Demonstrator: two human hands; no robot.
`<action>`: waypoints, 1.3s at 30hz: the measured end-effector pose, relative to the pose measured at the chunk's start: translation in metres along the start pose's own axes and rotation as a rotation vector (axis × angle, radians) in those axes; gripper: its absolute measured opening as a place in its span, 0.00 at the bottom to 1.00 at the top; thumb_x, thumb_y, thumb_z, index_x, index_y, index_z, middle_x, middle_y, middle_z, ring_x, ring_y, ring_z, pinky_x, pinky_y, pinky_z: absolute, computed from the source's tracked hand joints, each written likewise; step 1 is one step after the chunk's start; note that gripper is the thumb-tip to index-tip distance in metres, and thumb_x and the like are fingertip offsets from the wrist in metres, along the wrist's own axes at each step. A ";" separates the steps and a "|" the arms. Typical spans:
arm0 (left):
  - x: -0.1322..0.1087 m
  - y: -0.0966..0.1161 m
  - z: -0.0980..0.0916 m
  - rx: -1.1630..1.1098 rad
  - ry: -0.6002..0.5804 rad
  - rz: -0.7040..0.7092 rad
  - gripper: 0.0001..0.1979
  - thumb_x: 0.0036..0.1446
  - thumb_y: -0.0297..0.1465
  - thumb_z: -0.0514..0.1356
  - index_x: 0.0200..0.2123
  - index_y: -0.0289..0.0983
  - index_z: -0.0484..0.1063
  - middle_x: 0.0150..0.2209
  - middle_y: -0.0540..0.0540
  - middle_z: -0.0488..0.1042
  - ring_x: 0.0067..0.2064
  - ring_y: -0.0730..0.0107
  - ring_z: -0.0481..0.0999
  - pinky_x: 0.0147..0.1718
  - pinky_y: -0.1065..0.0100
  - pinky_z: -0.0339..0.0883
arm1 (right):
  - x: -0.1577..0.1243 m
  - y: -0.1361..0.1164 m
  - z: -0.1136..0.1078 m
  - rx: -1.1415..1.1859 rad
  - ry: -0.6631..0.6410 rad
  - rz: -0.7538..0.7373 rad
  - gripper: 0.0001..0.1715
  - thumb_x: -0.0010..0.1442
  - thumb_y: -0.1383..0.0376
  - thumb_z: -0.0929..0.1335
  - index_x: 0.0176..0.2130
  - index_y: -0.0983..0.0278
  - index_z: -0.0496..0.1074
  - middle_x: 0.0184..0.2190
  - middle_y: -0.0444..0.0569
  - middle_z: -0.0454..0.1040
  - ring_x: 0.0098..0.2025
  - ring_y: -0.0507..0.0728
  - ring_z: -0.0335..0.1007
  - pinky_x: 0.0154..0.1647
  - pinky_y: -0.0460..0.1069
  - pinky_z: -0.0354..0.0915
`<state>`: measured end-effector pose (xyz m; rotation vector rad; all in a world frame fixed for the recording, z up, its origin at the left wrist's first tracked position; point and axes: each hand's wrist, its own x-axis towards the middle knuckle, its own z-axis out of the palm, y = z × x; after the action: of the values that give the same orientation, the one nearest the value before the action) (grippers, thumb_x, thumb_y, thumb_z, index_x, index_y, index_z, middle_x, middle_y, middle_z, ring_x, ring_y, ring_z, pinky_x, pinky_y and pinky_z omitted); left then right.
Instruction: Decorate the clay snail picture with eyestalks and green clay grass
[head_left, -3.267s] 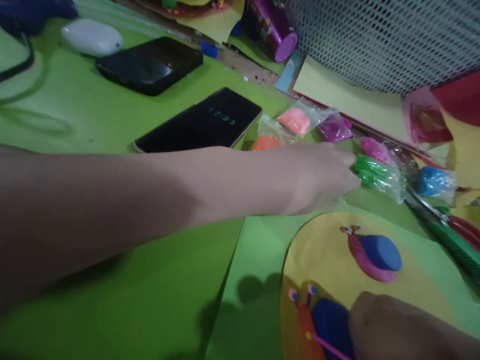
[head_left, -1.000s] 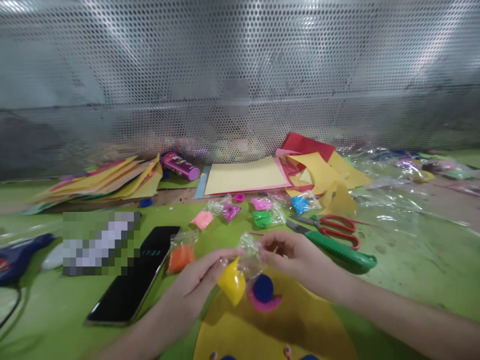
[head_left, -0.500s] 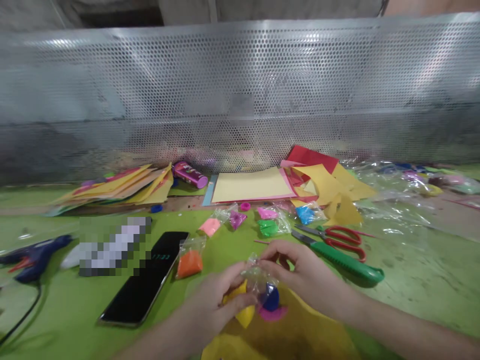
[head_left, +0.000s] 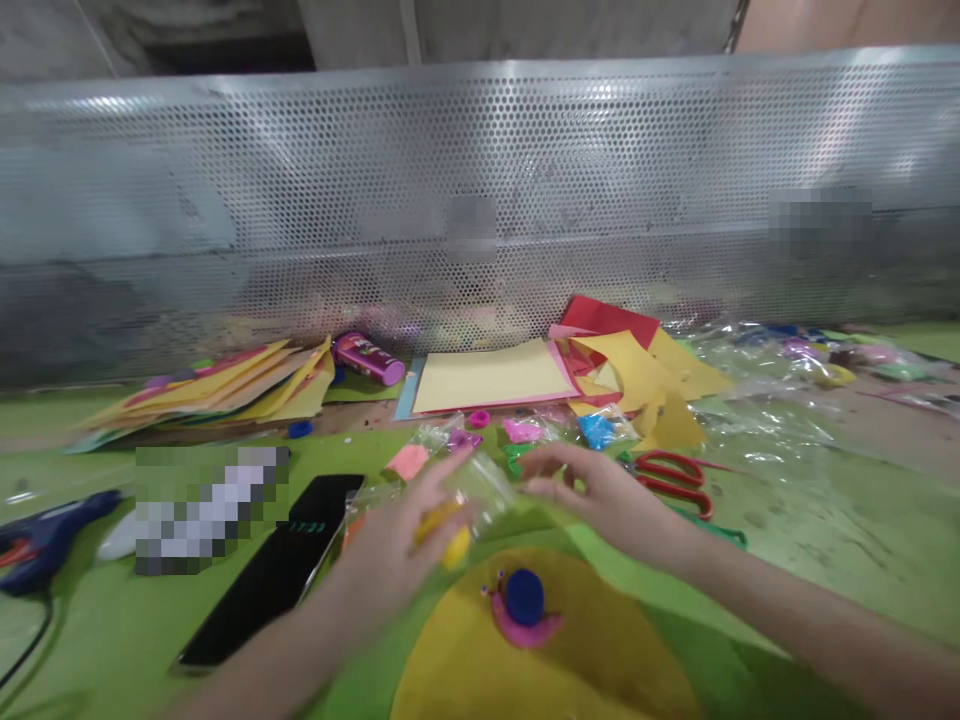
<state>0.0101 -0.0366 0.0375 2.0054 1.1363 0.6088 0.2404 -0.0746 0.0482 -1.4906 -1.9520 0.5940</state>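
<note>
plainly, yellow clay [head_left: 457, 548] sits within the left hand [head_left: 401, 532] grip.

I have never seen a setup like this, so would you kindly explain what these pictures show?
There is no machine here: a person works with bare hands, and every picture comes from one camera worn on their head, looking forward and down. The left hand holds a small clear bag of yellow material. The right hand is close by, its grip open; blur hides whether it touches the bag. On the green surface lie a yellow paper shape carrying a pink-and-blue snail, a phone, red-handled scissors and small bags of coloured material. Behind stands a perforated metal panel.
</note>
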 end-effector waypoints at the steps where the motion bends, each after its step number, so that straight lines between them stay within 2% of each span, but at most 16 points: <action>1: 0.011 -0.003 -0.008 0.086 0.125 0.007 0.30 0.61 0.45 0.51 0.64 0.43 0.53 0.48 0.39 0.75 0.47 0.48 0.76 0.46 0.52 0.67 | 0.005 0.013 -0.004 -0.075 0.071 0.033 0.12 0.67 0.63 0.63 0.48 0.62 0.68 0.43 0.48 0.73 0.42 0.54 0.70 0.42 0.52 0.69; 3: 0.033 -0.011 -0.020 0.243 0.354 0.067 0.29 0.62 0.40 0.50 0.64 0.39 0.50 0.52 0.38 0.73 0.52 0.47 0.72 0.51 0.48 0.62 | 0.014 0.040 -0.008 -0.237 0.177 0.088 0.14 0.66 0.61 0.64 0.50 0.63 0.67 0.50 0.52 0.68 0.48 0.58 0.67 0.49 0.58 0.66; 5: 0.053 -0.018 -0.022 0.249 0.437 0.095 0.31 0.62 0.37 0.48 0.65 0.31 0.46 0.62 0.33 0.59 0.62 0.47 0.58 0.59 0.46 0.50 | 0.019 0.063 -0.006 -0.370 0.215 0.126 0.15 0.65 0.61 0.65 0.50 0.63 0.67 0.51 0.52 0.66 0.49 0.59 0.66 0.49 0.59 0.65; 7: 0.064 -0.018 -0.013 0.243 0.497 0.145 0.35 0.60 0.36 0.51 0.65 0.24 0.43 0.67 0.32 0.42 0.68 0.50 0.40 0.64 0.49 0.35 | 0.022 0.077 -0.001 -0.459 0.216 0.131 0.15 0.64 0.60 0.65 0.49 0.64 0.68 0.51 0.52 0.67 0.49 0.59 0.66 0.49 0.59 0.65; 9: 0.066 -0.011 0.004 0.212 0.487 0.205 0.35 0.60 0.36 0.51 0.65 0.27 0.43 0.68 0.35 0.40 0.68 0.55 0.35 0.65 0.53 0.29 | 0.024 0.082 0.006 -0.506 0.225 0.118 0.15 0.64 0.59 0.65 0.49 0.64 0.68 0.50 0.52 0.67 0.48 0.59 0.67 0.48 0.59 0.66; 11: 0.061 0.001 0.024 0.154 0.388 0.263 0.29 0.60 0.35 0.51 0.63 0.34 0.51 0.65 0.40 0.52 0.67 0.58 0.46 0.64 0.54 0.38 | 0.025 0.080 0.009 -0.514 0.254 0.093 0.15 0.65 0.59 0.65 0.49 0.64 0.68 0.49 0.52 0.68 0.47 0.58 0.67 0.47 0.58 0.67; 12: 0.058 0.007 0.032 0.119 0.316 0.286 0.23 0.60 0.34 0.51 0.59 0.37 0.59 0.62 0.42 0.60 0.64 0.58 0.54 0.63 0.56 0.45 | 0.025 0.077 0.010 -0.505 0.269 0.072 0.15 0.65 0.59 0.65 0.48 0.64 0.68 0.48 0.52 0.68 0.46 0.58 0.68 0.46 0.57 0.67; 14: 0.052 0.017 0.045 0.030 0.182 0.273 0.14 0.61 0.33 0.50 0.44 0.37 0.71 0.47 0.43 0.74 0.51 0.59 0.71 0.50 0.60 0.64 | 0.022 0.067 0.007 -0.467 0.302 0.006 0.14 0.64 0.60 0.65 0.47 0.65 0.68 0.46 0.51 0.70 0.43 0.56 0.69 0.42 0.55 0.69; 15: 0.049 0.020 0.049 -0.018 0.131 0.253 0.12 0.61 0.33 0.50 0.38 0.37 0.73 0.41 0.44 0.77 0.44 0.61 0.75 0.44 0.62 0.67 | 0.019 0.060 0.006 -0.441 0.324 -0.039 0.14 0.64 0.60 0.66 0.46 0.66 0.68 0.44 0.50 0.70 0.41 0.55 0.70 0.40 0.54 0.69; 17: 0.043 0.024 0.054 -0.117 0.071 0.211 0.13 0.61 0.35 0.50 0.34 0.36 0.72 0.34 0.46 0.77 0.38 0.63 0.76 0.36 0.65 0.68 | 0.011 0.045 0.005 -0.388 0.389 -0.145 0.11 0.65 0.62 0.65 0.44 0.67 0.69 0.40 0.48 0.71 0.37 0.53 0.70 0.37 0.51 0.70; 21: 0.031 0.024 0.057 -0.278 0.046 0.160 0.14 0.61 0.37 0.51 0.38 0.36 0.71 0.37 0.46 0.77 0.39 0.65 0.75 0.38 0.68 0.67 | -0.006 0.019 0.015 -0.335 0.456 -0.449 0.05 0.65 0.68 0.63 0.36 0.66 0.68 0.35 0.47 0.71 0.38 0.54 0.68 0.38 0.51 0.68; 23: 0.025 0.023 0.059 -0.313 0.041 0.147 0.14 0.60 0.37 0.51 0.37 0.35 0.71 0.36 0.46 0.77 0.39 0.65 0.75 0.38 0.69 0.66 | -0.011 0.015 0.021 -0.340 0.449 -0.575 0.05 0.64 0.72 0.62 0.36 0.65 0.67 0.34 0.49 0.71 0.38 0.55 0.67 0.36 0.51 0.67; 26: 0.020 0.022 0.062 -0.323 0.030 0.132 0.14 0.61 0.37 0.50 0.34 0.35 0.70 0.32 0.46 0.75 0.36 0.65 0.73 0.35 0.69 0.65 | -0.011 0.017 0.025 -0.353 0.433 -0.664 0.06 0.62 0.74 0.62 0.37 0.65 0.66 0.34 0.51 0.71 0.35 0.56 0.66 0.33 0.52 0.66; 33: 0.020 0.017 0.063 -0.300 -0.010 0.120 0.15 0.62 0.37 0.49 0.29 0.35 0.69 0.30 0.47 0.73 0.34 0.65 0.72 0.34 0.68 0.64 | -0.012 0.021 0.025 -0.275 0.389 -0.605 0.07 0.63 0.72 0.63 0.42 0.64 0.67 0.37 0.51 0.70 0.40 0.57 0.67 0.39 0.52 0.69; 36: 0.019 0.015 0.059 -0.273 -0.010 0.109 0.15 0.61 0.38 0.51 0.30 0.36 0.71 0.30 0.47 0.74 0.35 0.64 0.72 0.34 0.68 0.63 | -0.015 0.015 0.024 -0.238 0.362 -0.545 0.08 0.62 0.73 0.63 0.40 0.63 0.69 0.41 0.52 0.69 0.41 0.57 0.67 0.39 0.52 0.69; 39: 0.019 0.015 0.055 -0.197 0.014 0.178 0.14 0.61 0.37 0.52 0.32 0.37 0.73 0.32 0.47 0.75 0.36 0.64 0.72 0.35 0.68 0.61 | -0.016 0.008 0.017 -0.214 0.326 -0.497 0.09 0.61 0.73 0.63 0.36 0.61 0.71 0.41 0.51 0.70 0.41 0.57 0.67 0.38 0.52 0.69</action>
<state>0.0649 -0.0454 0.0164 1.9461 0.8743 0.7945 0.2367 -0.0876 0.0272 -1.0677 -2.0544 -0.0721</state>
